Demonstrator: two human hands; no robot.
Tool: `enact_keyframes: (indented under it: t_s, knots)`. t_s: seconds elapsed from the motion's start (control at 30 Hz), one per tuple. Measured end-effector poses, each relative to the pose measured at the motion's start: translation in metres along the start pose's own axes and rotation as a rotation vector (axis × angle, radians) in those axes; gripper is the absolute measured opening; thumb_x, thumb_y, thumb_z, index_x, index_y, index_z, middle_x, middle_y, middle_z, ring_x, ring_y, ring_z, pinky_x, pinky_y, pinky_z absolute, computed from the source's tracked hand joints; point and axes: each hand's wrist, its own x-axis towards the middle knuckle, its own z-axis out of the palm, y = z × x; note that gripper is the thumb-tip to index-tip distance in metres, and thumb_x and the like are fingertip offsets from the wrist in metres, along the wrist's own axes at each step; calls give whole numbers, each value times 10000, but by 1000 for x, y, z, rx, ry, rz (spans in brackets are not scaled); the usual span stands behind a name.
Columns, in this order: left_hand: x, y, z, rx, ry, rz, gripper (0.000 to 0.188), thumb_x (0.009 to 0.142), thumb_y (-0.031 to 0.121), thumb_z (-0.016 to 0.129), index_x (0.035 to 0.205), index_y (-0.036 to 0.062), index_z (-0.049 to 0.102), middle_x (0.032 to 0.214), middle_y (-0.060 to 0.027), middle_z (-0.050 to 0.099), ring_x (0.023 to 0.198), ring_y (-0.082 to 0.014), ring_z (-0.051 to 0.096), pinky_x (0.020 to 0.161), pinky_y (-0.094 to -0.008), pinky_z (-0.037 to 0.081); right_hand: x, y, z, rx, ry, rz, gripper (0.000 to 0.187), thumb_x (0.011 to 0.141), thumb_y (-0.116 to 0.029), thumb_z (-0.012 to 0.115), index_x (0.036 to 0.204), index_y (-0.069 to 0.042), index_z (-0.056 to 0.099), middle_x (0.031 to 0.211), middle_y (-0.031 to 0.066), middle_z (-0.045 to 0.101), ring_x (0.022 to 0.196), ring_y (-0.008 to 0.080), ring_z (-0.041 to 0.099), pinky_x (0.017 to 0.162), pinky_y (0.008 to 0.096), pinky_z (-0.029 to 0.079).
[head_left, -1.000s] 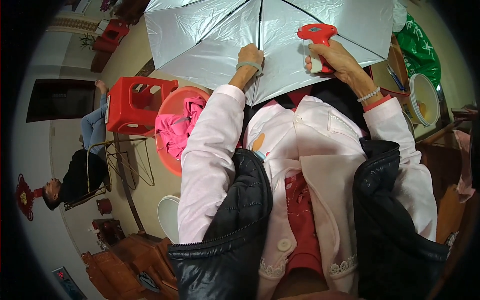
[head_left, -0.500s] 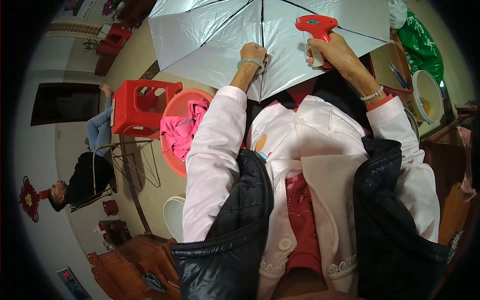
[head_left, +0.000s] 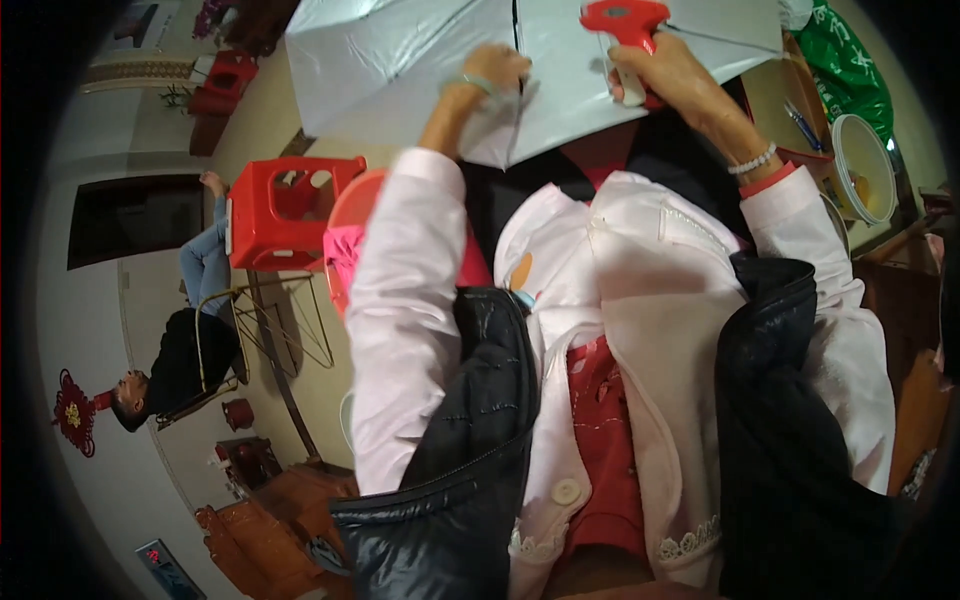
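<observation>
A silver-coated umbrella (head_left: pixel 568 95) is spread out in front of me, its dark ribs and seams running away from me. My left hand (head_left: pixel 488 78) is closed at the dark central seam, gripping the umbrella cloth there; the fingers are slightly blurred. Over the right part of the canopy, my right hand (head_left: pixel 668 72) is wrapped around a red tagging gun (head_left: pixel 624 18) by its handle. The gun's head points left, and a pale strip shows along its front. Its tip is apart from my left hand.
Left of me stand a red plastic stool (head_left: pixel 265 215) and a red basin (head_left: pixel 352 205) with pink cloth (head_left: pixel 343 252). A person (head_left: pixel 190 340) sits beyond. On the right are a wooden box (head_left: pixel 770 110) with pens, a white bucket (head_left: pixel 865 170) and a green bag (head_left: pixel 845 75).
Both hands have moved slightly away from me, the left also a little leftward. The umbrella's near edge has risen and shifted left. The tagging gun stays in my right hand.
</observation>
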Motion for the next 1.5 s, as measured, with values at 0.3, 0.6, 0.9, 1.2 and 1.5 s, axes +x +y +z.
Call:
enact_keyframes:
  t_s: [0.3, 0.6, 0.9, 1.2, 1.5]
  knots:
    - [37, -11, -96, 22, -160, -203, 237, 793, 214, 498, 746, 2, 592, 592, -74, 566, 468, -165, 535, 427, -276, 435, 1, -7, -3, 130, -77, 73, 211, 828, -159, 499, 926, 27, 512, 771, 80, 585, 654, 140, 572, 649, 247, 465]
    - [52, -47, -17, 243, -183, -79, 206, 691, 158, 591, 855, 40, 631, 890, -178, 622, 812, -344, 589, 714, -363, 473, -10, -26, 5, 184, -70, 171, 211, 818, -158, 467, 911, 24, 518, 720, 82, 582, 638, 126, 538, 614, 234, 432]
    - [73, -68, 22, -29, 117, -558, 211, 665, 169, 577, 805, 26, 643, 865, -188, 622, 824, -352, 596, 744, -378, 475, -6, -41, 4, 480, -91, 365, 257, 820, -115, 475, 1023, 43, 472, 758, 116, 592, 657, 155, 584, 619, 266, 484]
    - [74, -80, 34, -158, 288, -434, 192, 684, 152, 551, 778, 10, 639, 803, -185, 626, 806, -319, 603, 740, -370, 471, 11, -83, 9, 430, -114, 390, 272, 817, -150, 506, 1024, 19, 454, 791, 129, 606, 686, 155, 611, 622, 269, 516]
    - [65, -83, 40, -680, 390, -432, 210, 691, 137, 559, 831, -5, 624, 632, -107, 601, 528, -192, 583, 522, -297, 473, 137, -38, 32, 449, -127, 453, 214, 794, -124, 509, 942, 30, 494, 776, 141, 601, 672, 202, 612, 609, 292, 520]
